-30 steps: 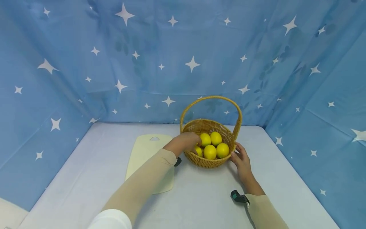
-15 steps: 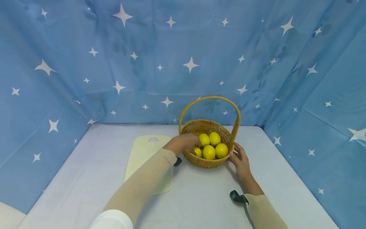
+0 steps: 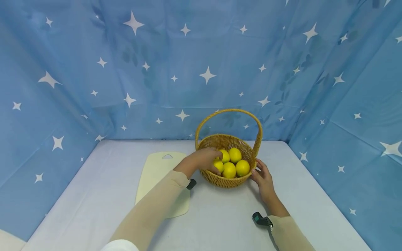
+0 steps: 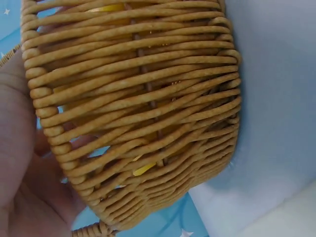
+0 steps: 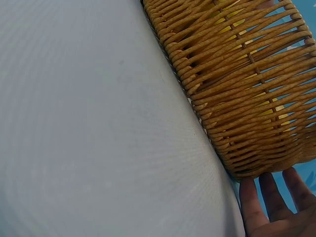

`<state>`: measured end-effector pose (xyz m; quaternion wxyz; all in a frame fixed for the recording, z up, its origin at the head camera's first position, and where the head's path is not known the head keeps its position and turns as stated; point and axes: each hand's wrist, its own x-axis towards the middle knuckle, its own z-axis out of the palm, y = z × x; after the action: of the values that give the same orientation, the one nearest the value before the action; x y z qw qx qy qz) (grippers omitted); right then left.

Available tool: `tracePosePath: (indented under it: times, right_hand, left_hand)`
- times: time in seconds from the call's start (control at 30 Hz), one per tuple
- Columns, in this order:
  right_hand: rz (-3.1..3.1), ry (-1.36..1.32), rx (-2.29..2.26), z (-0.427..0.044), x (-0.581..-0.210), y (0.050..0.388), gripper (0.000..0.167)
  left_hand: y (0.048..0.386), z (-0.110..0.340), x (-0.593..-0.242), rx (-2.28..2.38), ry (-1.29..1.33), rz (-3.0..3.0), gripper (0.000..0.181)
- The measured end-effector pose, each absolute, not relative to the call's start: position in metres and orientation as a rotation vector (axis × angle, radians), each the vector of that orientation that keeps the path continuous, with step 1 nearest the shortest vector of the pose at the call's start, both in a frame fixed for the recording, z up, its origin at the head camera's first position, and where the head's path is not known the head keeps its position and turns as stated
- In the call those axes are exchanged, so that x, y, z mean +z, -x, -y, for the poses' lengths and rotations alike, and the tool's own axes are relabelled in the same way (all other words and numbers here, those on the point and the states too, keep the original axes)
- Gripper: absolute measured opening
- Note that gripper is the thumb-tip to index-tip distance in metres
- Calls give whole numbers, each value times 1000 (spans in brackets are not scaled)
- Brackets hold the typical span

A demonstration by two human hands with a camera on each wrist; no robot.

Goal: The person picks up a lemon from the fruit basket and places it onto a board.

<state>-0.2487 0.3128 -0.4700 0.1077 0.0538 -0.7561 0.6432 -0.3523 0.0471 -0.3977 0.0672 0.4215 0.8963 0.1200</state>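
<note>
Saw left hand (image 3: 204, 159) over left rim of woven basket (image 3: 227, 182), with fingers curved about leftmost yellow fruit (image 3: 218, 166) — could not tell whether gripped. Saw right hand (image 3: 265, 184), with fingers straight, touching basket's right outer wall. Noted more yellow fruits (image 3: 242, 168) inside, cutting board (image 3: 157, 174) just left, and tabletop (image 3: 301, 195) running from basket to well-separated right edge.

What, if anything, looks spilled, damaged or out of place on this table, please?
Nothing stands out: the basket stands on the table, the visible yellow balls lie inside it, and the cutting board lies flat, though partly hidden by the left sleeve.
</note>
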Motion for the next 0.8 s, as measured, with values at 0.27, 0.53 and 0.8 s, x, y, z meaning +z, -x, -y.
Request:
tracePosePath:
  times: [0.27, 0.53, 0.8]
  right_hand:
    - [2224, -131, 1853, -323, -494, 263, 56]
    - [2195, -148, 1866, -323, -493, 262, 56]
    - [2182, -160, 1889, -323, -494, 262, 55]
  left_hand:
    - [351, -45, -398, 401, -1345, -2632, 44]
    - [353, -52, -398, 341, -1236, -2591, 43]
    - [351, -57, -395, 221, -1130, -2600, 39]
